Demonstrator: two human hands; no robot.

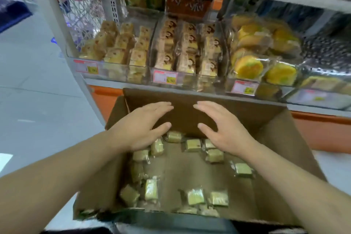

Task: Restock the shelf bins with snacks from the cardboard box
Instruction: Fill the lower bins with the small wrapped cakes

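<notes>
Hands look empty right now, left hand (141,127) and right hand (224,129) both spread wide over the cardboard box (275,138), so I'd guess it's the grab step, next scooping the wrapped snacks (193,145) at 6 o'clock into the clear bins (165,80) at 12.

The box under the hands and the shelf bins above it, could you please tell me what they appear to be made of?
The box looks like matte brown corrugated cardboard: dull walls, folded flaps. The shelf bins appear to be clear glossy plastic, perhaps acrylic: the snacks show through their shiny fronts.
</notes>
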